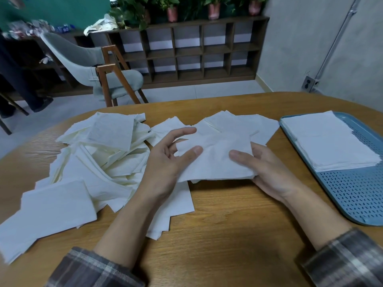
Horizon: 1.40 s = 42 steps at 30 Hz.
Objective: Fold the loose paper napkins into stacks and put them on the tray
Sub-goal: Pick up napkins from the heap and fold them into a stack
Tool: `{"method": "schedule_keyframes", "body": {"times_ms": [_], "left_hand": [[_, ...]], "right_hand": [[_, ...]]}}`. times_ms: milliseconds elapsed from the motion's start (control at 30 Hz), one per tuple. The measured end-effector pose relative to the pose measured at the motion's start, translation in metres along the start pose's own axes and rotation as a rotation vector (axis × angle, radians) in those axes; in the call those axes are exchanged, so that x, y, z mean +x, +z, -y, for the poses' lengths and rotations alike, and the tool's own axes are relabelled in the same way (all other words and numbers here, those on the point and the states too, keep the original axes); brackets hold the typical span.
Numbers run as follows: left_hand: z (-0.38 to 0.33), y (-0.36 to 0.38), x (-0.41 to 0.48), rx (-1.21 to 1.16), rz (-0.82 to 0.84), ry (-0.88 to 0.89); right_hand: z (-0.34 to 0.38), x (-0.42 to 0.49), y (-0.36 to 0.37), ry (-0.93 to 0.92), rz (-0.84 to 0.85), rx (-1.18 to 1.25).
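both left hand and right hand grip one napkin between thumb and fingers.

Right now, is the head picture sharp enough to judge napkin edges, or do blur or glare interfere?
Head view: napkin, left hand and right hand sharp, no glare. Head view: stack on the tray washed out, layers show only at its near edge. Head view: wide lens bows the table; top-left corner smeared.

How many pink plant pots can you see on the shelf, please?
3 pots atop the shelf: left pot, middle pot, right pot. Leaves may hide another further left.
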State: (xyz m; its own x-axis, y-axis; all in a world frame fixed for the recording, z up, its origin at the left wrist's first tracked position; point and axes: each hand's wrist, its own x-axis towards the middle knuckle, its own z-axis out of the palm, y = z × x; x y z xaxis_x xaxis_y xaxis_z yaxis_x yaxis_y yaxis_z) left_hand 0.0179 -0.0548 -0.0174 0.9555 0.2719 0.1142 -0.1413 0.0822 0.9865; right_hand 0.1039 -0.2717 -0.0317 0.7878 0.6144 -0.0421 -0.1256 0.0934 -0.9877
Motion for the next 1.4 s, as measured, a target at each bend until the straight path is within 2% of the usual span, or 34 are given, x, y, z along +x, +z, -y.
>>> {"method": "schedule_keyframes", "body": {"times_ms": [133,233,433,667,800,867,933,1000,1067,1133,1267,1333,1400], "left_hand": [[0.003,0.006,-0.004,0.187,-0.042,0.086],[0.005,0.008,-0.004,0.210,-0.059,0.097],[0.007,0.009,-0.003,0.282,-0.116,0.132],[0.006,0.011,-0.004,0.257,-0.078,0.094],[0.015,0.007,-0.001,0.384,-0.125,0.099],[0.015,0.008,-0.002,0.452,-0.161,0.086],[0.011,0.009,-0.003,0.355,-0.129,0.018],[0.007,0.009,-0.004,0.182,-0.042,-0.072],[0.005,0.010,-0.006,0.138,-0.001,-0.092],[0.006,0.011,-0.006,0.144,-0.001,-0.038],[0.013,0.009,-0.002,0.213,-0.020,0.072],[0.015,0.007,-0.002,0.263,0.017,0.116],[0.016,0.009,-0.002,0.286,0.053,0.126]], "right_hand": [[-0.001,-0.001,0.002,0.016,0.030,0.057],[-0.002,-0.001,0.004,0.005,0.037,0.025],[-0.002,-0.001,0.009,-0.040,-0.074,-0.135],[-0.001,0.000,0.010,-0.048,-0.113,-0.217],[-0.004,0.002,0.009,-0.070,-0.131,-0.180],[-0.003,0.003,0.007,-0.111,-0.110,-0.070],[0.000,0.002,0.004,-0.130,-0.084,0.060],[0.002,0.003,0.001,-0.120,-0.090,0.091],[-0.002,0.006,-0.002,-0.127,-0.140,-0.016],[-0.005,0.008,-0.002,-0.146,-0.170,-0.150],[-0.002,0.005,-0.002,-0.171,-0.064,-0.043],[-0.003,0.004,-0.004,-0.184,-0.035,-0.156],[-0.005,0.004,-0.005,-0.202,-0.095,-0.297]]}}
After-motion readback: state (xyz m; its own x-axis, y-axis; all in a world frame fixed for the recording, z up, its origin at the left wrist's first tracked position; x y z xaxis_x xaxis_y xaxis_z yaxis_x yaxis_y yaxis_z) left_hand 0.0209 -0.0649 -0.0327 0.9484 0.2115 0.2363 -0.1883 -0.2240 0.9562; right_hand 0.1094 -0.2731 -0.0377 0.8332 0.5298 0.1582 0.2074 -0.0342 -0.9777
